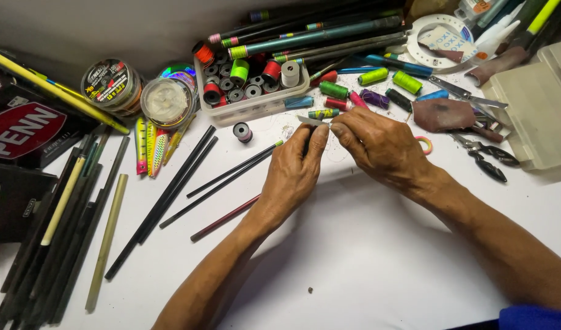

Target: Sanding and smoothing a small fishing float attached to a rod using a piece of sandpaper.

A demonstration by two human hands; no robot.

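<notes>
I have both hands together over the middle of the white table (366,256), the left hand (293,174) and right hand (378,146) each pinched shut on a small pale strip (311,120) held between their fingertips, raised just off the surface where the light falls on it. The thin black rod (231,173) lies just left of my left hand, and the tray of thread spools (250,91) sits just beyond, within easy reach; the pliers (488,159) lie to the right.
</notes>
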